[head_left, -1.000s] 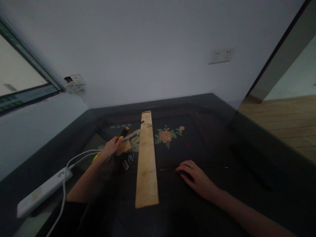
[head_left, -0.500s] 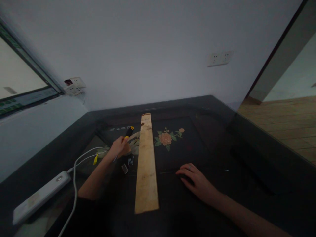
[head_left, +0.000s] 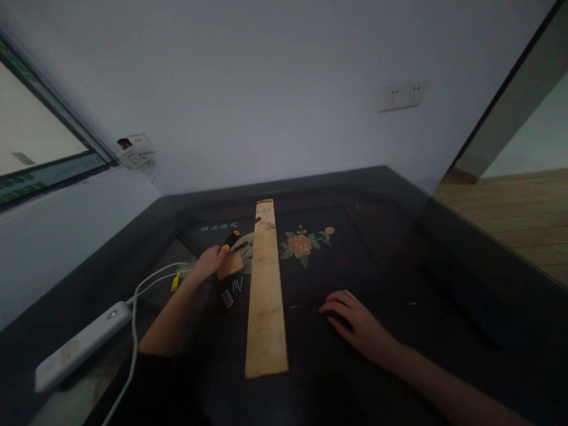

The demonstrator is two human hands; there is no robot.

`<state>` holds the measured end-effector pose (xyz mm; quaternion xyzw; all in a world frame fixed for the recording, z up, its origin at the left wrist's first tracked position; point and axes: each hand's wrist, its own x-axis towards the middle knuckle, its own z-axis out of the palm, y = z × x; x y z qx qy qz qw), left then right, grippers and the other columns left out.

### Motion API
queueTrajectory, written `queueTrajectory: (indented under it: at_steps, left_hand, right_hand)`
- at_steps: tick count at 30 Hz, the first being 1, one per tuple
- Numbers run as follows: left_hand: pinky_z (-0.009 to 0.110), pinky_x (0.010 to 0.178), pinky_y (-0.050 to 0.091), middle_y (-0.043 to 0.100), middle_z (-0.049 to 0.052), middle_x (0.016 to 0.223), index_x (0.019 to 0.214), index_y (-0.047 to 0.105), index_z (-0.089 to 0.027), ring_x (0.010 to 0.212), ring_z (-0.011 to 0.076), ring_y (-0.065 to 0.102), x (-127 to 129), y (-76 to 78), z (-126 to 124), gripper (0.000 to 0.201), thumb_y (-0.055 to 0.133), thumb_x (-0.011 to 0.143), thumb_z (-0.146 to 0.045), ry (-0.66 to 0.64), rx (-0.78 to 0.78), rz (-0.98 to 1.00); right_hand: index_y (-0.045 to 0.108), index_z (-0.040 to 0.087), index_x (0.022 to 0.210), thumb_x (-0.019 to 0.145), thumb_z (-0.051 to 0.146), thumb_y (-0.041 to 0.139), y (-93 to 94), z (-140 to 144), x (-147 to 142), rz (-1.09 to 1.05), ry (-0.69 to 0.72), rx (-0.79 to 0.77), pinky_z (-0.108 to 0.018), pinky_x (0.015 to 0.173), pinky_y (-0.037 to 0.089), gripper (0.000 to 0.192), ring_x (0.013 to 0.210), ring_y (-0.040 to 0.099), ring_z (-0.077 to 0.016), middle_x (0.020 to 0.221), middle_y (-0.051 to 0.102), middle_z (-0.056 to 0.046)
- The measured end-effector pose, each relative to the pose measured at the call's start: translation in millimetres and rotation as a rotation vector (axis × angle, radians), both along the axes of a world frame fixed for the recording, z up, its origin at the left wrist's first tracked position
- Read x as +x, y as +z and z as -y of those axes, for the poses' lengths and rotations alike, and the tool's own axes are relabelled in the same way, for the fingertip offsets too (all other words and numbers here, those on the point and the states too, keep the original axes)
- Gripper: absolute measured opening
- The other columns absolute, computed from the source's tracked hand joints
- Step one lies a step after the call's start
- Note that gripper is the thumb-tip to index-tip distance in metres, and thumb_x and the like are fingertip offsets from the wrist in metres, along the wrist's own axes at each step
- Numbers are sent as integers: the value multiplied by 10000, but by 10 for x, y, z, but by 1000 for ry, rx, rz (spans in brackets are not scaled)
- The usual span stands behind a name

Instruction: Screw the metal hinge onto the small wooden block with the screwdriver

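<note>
My left hand (head_left: 210, 264) is closed around a tool with a black and yellow handle (head_left: 231, 240), whose working end is hidden. Just beside that hand a small wooden block (head_left: 231, 265) lies on the dark table. Several thin metal nails or screws (head_left: 238, 285) and a small greyish rectangular piece (head_left: 227, 298) are nearer to me. A long wooden board (head_left: 267, 290) lies lengthwise on the table between my hands. Right of it, my right hand (head_left: 352, 322) rests on the tabletop, fingers loosely bent and holding nothing.
A white power strip (head_left: 82, 346) with a white cable (head_left: 135, 331) lies at the left, near a yellow tag (head_left: 176, 282). The dark table (head_left: 377, 236) bears a flower print and meets the wall (head_left: 266, 106). Wall sockets (head_left: 402, 96) sit above its back edge.
My left hand has shifted slightly with the tool, and more of the wooden block shows beside it. My right hand stays on the table. The whole view has moved a little.
</note>
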<state>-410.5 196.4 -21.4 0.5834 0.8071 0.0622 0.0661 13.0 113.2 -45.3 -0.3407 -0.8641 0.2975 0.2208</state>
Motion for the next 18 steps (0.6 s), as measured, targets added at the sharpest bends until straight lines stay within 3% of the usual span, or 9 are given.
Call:
queueTrajectory:
  at_steps: [8, 18]
  left_hand:
    - [299, 714, 458, 695, 136, 914, 883, 633, -126, 868, 253, 647, 34, 18, -60, 409, 324, 900, -392, -5, 7, 21]
    - [309, 765, 466, 676, 154, 1015, 971, 642, -124, 975, 272, 622, -4, -178, -139, 357, 461, 849, -407, 87, 73, 14]
  right_hand:
    - [616, 196, 1050, 872, 81, 468, -13, -12, 6, -7, 4, 7, -376, 924, 452, 259, 1047, 522, -193, 1091, 576, -84]
    - [621, 199, 1034, 870, 82, 474, 3, -9, 5, -9, 5, 2, -375, 917, 456, 249, 1035, 526, -190, 1080, 579, -81]
